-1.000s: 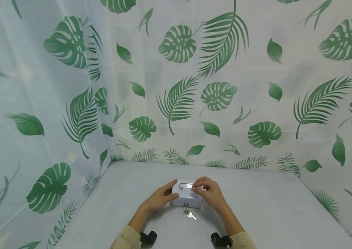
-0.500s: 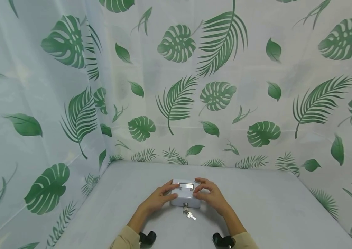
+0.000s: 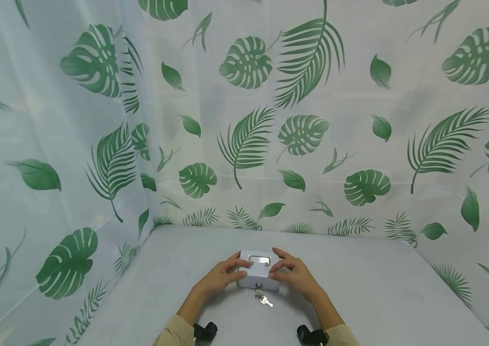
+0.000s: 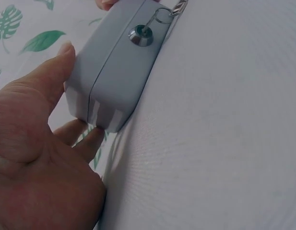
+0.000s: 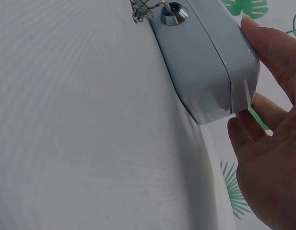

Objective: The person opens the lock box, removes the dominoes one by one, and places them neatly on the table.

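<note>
A small light-grey metal cash box sits on the table, its lid down and a silver handle lying flat on top. Keys dangle on a ring from the lock in its front face. My left hand grips the box's left end; in the left wrist view the thumb lies along the lid edge and fingers curl at the side. At the opposite end my right hand holds the box likewise, thumb at the lid's edge and fingers at the side wall.
A white cloth covers the table. Behind it and to its left hang white curtains printed with green leaves. A black wrist camera shows below the left hand, another below the right.
The right hand has moved from the handle to the box's right end. The left hand's fingers have shifted slightly on the left end. The box stays in place.
</note>
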Demonstrator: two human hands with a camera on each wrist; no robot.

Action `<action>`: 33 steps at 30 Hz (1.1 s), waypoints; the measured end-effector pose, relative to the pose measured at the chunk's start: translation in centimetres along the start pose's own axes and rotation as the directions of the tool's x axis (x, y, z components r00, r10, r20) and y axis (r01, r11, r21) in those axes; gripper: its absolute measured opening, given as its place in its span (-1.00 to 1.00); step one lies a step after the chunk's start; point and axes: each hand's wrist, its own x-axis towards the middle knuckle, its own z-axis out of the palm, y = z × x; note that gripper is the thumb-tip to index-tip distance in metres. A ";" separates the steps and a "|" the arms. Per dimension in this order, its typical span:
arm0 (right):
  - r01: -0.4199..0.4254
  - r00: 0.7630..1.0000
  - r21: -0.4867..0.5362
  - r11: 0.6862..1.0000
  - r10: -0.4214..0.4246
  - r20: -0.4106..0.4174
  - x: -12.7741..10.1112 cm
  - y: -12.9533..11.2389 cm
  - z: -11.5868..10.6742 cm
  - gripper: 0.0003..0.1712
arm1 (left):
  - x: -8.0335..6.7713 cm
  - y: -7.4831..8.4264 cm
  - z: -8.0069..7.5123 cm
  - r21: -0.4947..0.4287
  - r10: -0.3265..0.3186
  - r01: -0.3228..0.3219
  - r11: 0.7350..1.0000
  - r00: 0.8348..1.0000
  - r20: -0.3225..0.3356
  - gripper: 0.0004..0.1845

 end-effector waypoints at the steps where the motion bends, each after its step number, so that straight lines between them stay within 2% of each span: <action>1: 0.001 1.000 0.003 1.000 -0.001 0.004 0.0 0.0 -0.1 -0.87 | 0.0 0.0 0.0 -0.004 0.000 0.000 1.000 1.000 0.003 -0.70; 5: -0.008 1.000 0.019 1.000 0.007 0.030 -0.1 -0.1 -0.3 -0.88 | 0.0 0.2 -0.1 -0.011 -0.004 0.004 1.000 1.000 0.010 -0.72; 14: -0.040 0.995 0.054 0.998 0.035 0.090 -0.2 0.2 -0.6 -0.76 | -0.1 0.1 0.0 0.001 0.008 -0.008 1.000 1.000 0.004 -0.60; 33: -0.048 0.991 0.077 0.996 0.039 0.126 -0.4 -0.1 -0.5 -0.75 | -0.2 0.4 0.1 -0.011 -0.002 0.002 1.000 1.000 -0.012 -0.64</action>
